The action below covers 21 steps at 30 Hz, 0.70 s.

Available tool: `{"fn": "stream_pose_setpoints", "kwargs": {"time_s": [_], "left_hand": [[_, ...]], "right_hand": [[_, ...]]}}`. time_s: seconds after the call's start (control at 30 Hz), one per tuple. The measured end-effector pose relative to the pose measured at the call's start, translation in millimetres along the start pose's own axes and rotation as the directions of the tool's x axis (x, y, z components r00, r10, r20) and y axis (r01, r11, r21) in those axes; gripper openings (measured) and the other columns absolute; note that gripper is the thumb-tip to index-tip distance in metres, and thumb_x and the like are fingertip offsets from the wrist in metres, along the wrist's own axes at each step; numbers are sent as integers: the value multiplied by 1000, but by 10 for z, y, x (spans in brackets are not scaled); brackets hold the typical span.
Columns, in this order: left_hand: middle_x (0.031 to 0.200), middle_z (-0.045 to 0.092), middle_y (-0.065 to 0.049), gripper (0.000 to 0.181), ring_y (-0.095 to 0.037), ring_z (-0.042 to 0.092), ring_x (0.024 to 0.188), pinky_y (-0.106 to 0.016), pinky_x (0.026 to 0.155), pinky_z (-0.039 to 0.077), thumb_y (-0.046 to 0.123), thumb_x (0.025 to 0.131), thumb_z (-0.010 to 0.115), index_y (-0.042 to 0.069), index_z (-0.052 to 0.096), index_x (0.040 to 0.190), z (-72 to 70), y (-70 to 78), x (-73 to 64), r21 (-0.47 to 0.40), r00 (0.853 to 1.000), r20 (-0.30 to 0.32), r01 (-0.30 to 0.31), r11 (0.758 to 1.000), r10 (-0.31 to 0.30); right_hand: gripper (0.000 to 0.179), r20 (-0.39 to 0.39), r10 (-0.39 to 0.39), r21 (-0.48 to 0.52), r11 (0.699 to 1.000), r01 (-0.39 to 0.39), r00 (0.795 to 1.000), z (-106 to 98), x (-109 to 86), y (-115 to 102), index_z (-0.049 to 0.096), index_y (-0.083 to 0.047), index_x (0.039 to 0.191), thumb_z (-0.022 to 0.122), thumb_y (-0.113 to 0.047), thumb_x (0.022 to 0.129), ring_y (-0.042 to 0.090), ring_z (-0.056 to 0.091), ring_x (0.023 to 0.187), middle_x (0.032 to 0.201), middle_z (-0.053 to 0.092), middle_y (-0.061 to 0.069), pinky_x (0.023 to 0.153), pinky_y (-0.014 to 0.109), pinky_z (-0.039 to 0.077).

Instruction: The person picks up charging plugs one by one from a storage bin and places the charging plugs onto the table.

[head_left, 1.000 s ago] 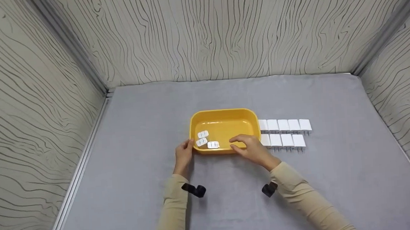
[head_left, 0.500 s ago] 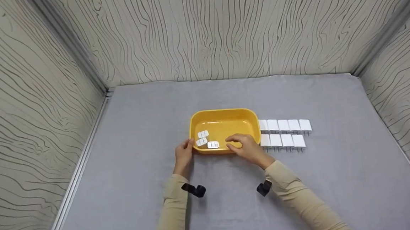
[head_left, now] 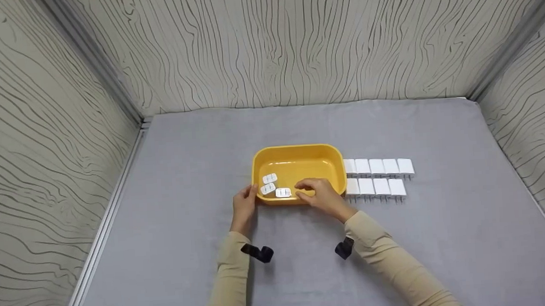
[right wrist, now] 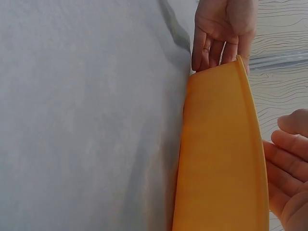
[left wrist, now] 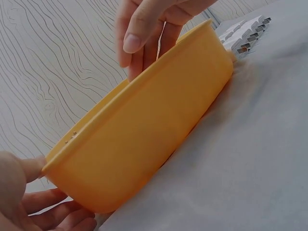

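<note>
A yellow plastic tub stands on grey cloth. My left hand grips its near left corner, thumb on the rim and fingers against the outer wall, as the left wrist view shows. Three white plug-like blocks lie inside, dark marks on their upturned faces: a rear block, another block just in front, and a third block by the near wall. Over the near right part of the tub, my right hand hovers with bent fingers, thumb apart from them, holding nothing; its fingertips are just right of the third block.
Right of the tub lie two rows of white blocks with metal prongs, a back row and a front row; the tub's wall hides part of their left ends. Wood-patterned panels enclose the back and both sides.
My right hand has shifted left over the tub, toward the block by the near wall. The left hand, tub and blocks have stayed put.
</note>
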State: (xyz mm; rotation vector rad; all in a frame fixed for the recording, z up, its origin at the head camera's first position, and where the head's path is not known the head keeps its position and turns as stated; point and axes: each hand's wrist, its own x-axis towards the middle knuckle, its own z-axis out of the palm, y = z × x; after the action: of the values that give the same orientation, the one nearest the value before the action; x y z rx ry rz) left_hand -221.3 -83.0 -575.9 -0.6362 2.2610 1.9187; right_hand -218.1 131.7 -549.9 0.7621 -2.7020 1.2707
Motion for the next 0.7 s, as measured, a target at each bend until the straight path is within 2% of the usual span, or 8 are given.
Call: {"fn": "stream_pose_setpoints", "kwargs": {"time_s": [0.23, 0.4, 0.53, 0.7], "left_hand": [[138, 52, -26, 48, -35, 47, 133, -43, 112, 38, 28, 99, 52, -8, 52, 131, 1, -12, 7, -9, 1000, -6, 1, 1000, -1], [138, 53, -25, 48, -35, 48, 133, -44, 112, 38, 28, 99, 52, -7, 52, 131, 0, -14, 2, 3, 1000, -2, 3, 1000, -3], [137, 53, -25, 47, -35, 48, 133, -43, 112, 38, 28, 100, 51, -7, 53, 131, -3, -7, -1, 18, 1000, -3, -1, 1000, 1], [131, 57, -26, 45, -34, 54, 126, -42, 107, 42, 27, 100, 51, -8, 56, 127, -6, -5, -2, 52, 999, -5, -45, 998, 45]], "right_hand": [[18, 32, 40, 62, 997, -42, 999, 75, 86, 10, 68, 4, 102, 66, -8, 88, 33, 68, 98, 102, 71, 19, 89, 44, 54], [23, 78, 57, 55, 997, -61, 995, 104, 105, 27, 67, 8, 106, 64, -7, 89, 36, 67, 100, 106, 70, 23, 89, 45, 54], [27, 131, 99, 43, 994, -105, 986, 97, 138, 29, 65, 10, 111, 62, -7, 90, 39, 66, 104, 113, 67, 26, 90, 46, 53], [31, 203, 139, 61, 986, -154, 969, 69, 199, 35, 62, 11, 115, 62, -8, 91, 41, 64, 110, 117, 65, 28, 92, 45, 53]]}}
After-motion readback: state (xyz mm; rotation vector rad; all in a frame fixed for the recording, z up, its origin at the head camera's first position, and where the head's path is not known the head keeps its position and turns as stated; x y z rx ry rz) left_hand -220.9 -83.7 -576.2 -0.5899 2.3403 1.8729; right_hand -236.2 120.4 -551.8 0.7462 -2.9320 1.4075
